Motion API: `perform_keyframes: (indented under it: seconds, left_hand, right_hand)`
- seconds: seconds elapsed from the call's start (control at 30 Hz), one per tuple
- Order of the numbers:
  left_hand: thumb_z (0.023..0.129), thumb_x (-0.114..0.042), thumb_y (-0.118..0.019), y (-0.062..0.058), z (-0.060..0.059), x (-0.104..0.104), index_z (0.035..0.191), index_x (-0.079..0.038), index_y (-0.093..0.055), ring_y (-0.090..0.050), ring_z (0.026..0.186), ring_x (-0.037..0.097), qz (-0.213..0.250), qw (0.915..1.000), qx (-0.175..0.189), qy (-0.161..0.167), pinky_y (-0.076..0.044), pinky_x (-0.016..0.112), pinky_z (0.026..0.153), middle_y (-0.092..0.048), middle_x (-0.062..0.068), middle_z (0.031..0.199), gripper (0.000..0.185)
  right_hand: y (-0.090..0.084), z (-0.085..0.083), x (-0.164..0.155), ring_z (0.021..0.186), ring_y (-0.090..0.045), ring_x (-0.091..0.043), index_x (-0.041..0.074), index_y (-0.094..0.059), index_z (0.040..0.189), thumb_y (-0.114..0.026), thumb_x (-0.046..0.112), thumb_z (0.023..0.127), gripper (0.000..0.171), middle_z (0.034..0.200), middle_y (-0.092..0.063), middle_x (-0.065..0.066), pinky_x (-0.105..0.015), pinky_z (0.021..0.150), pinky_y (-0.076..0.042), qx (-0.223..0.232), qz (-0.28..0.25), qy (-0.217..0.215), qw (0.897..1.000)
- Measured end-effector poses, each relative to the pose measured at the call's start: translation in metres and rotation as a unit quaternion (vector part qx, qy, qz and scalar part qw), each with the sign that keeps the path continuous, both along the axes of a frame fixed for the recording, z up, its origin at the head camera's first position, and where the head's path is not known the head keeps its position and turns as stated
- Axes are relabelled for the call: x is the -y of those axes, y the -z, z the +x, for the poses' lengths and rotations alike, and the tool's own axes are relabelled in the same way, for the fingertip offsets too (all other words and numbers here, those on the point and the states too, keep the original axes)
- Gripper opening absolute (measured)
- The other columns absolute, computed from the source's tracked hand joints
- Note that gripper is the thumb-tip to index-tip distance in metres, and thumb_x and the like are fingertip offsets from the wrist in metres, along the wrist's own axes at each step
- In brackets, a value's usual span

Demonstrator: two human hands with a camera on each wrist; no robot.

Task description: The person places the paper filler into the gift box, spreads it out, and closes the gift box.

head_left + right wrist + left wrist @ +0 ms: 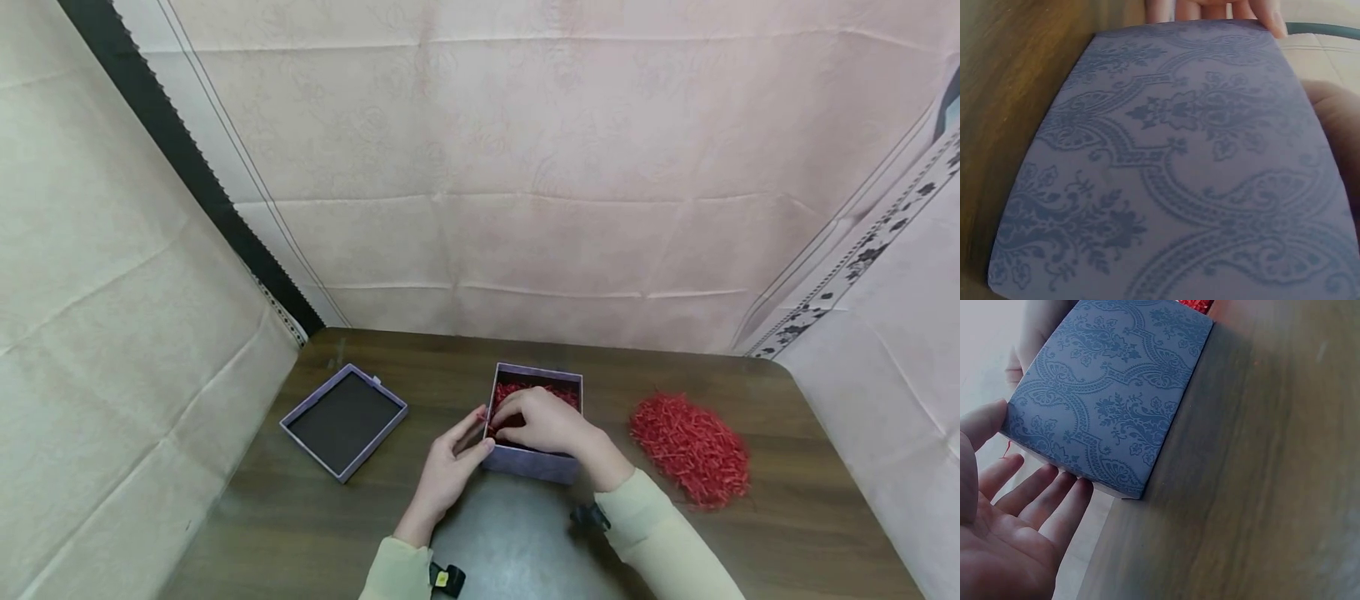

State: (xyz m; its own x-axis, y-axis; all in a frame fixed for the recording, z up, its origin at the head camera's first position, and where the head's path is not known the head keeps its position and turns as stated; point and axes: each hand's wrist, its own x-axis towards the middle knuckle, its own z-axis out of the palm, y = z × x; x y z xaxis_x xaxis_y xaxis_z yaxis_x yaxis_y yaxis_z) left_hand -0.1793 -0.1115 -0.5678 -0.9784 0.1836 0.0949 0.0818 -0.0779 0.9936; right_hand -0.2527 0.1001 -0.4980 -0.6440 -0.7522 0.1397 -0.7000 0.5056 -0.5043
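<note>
Box (534, 433), purple and open-topped, sits at the middle of a dark wooden table (810, 517) with red paper shreds (536, 392) already lining part of its inside, the head view shows; the right hand (543, 421) reaches over the near rim with fingers curled down into the filling, seemingly pinching it, while the left hand (450, 467) rests against the box's left wall, fingers straight. By the look of it the filling is partly done: a large heap of shreds (690, 448) lies on the table to the right, well apart from the box, and the lid (345, 421) lies inside-up to the left, not yet on. From the left wrist, the box's patterned wall (1116, 394) fills the upper left, with relaxed, open fingers (1041, 494) just beside its corner and a glimpse of red at the top. From the right wrist, the same patterned wall (1179, 175) nearly fills the picture, fingertips (1210, 9) showing over its far edge. Creased cloth backdrops (525, 167) surround the table; nothing blocks the way between heap and box.
</note>
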Motion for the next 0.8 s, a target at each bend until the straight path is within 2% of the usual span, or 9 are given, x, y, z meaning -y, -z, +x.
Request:
perform_keyframes:
  seconds: [0.13, 0.23, 0.3, 0.4, 0.57, 0.67, 0.8]
  left_hand:
    - [0.103, -0.013, -0.074, 0.0, 0.0, 0.0, 0.159, 0.0, -0.049, -0.05, 0.147, 0.03, 0.001, 1.0, -0.002, 0.001, -0.051, 0.026, 0.105, -0.054, 0.014, 0.158, 0.062]
    - [0.103, -0.011, -0.073, 0.0, 0.0, 0.0, 0.158, 0.001, -0.049, -0.05, 0.147, 0.031, 0.005, 1.0, -0.006, 0.002, -0.051, 0.026, 0.104, -0.054, 0.015, 0.158, 0.061]
    - [0.103, -0.01, -0.073, 0.0, 0.0, 0.0, 0.158, -0.001, -0.05, -0.05, 0.147, 0.031, 0.008, 0.9999, -0.006, 0.003, -0.051, 0.026, 0.105, -0.053, 0.014, 0.159, 0.06]
    - [0.103, -0.011, -0.074, 0.0, 0.0, 0.0, 0.158, -0.003, -0.052, -0.05, 0.147, 0.031, 0.005, 1.0, -0.005, 0.001, -0.05, 0.026, 0.106, -0.053, 0.013, 0.159, 0.06]
    - [0.103, -0.013, -0.075, 0.0, 0.0, 0.0, 0.159, -0.005, -0.051, -0.05, 0.147, 0.03, -0.005, 1.0, 0.0, -0.003, -0.049, 0.027, 0.108, -0.052, 0.011, 0.16, 0.061]
    - [0.103, -0.014, -0.075, -0.001, 0.0, 0.0, 0.159, -0.005, -0.05, -0.049, 0.148, 0.029, -0.006, 1.0, 0.002, -0.003, -0.049, 0.028, 0.108, -0.052, 0.011, 0.161, 0.062]
    - [0.103, -0.014, -0.075, -0.002, 0.001, 0.0, 0.159, -0.004, -0.05, -0.049, 0.148, 0.03, -0.006, 1.0, 0.004, -0.001, -0.049, 0.028, 0.108, -0.051, 0.011, 0.162, 0.063]
  right_hand:
    - [-0.002, 0.002, 0.001, 0.104, -0.071, -0.011, 0.016, -0.085, 0.106, -0.082, 0.014, 0.095, 0.012, 0.111, -0.078, 0.003, -0.034, 0.09, -0.06, -0.001, -0.019, -0.005, 1.0]
    - [0.0, 0.003, 0.002, 0.101, -0.071, -0.009, 0.017, -0.085, 0.103, -0.082, 0.015, 0.096, 0.008, 0.108, -0.078, 0.005, -0.033, 0.088, -0.06, -0.002, -0.025, 0.008, 1.0]
    - [0.002, 0.002, 0.002, 0.097, -0.071, -0.008, 0.019, -0.085, 0.1, -0.081, 0.018, 0.097, 0.005, 0.105, -0.078, 0.006, -0.032, 0.085, -0.059, -0.011, -0.02, 0.03, 0.999]
    - [0.004, 0.002, 0.0, 0.09, -0.07, -0.007, 0.022, -0.084, 0.096, -0.082, 0.021, 0.097, 0.003, 0.099, -0.077, 0.009, -0.033, 0.08, -0.059, -0.018, 0.003, 0.091, 0.996]
    - [0.004, 0.001, -0.004, 0.087, -0.072, -0.014, 0.021, -0.084, 0.09, -0.084, 0.022, 0.094, 0.004, 0.094, -0.077, 0.007, -0.041, 0.077, -0.06, -0.017, 0.056, 0.191, 0.98]
    - [0.002, 0.002, -0.006, 0.094, -0.074, -0.019, 0.019, -0.085, 0.092, -0.085, 0.022, 0.093, 0.003, 0.097, -0.079, 0.003, -0.045, 0.083, -0.061, -0.017, 0.07, 0.213, 0.974]
    - [0.0, 0.003, -0.009, 0.105, -0.074, -0.023, 0.017, -0.087, 0.1, -0.086, 0.024, 0.093, 0.01, 0.106, -0.08, 0.0, -0.048, 0.092, -0.06, -0.019, 0.069, 0.225, 0.972]
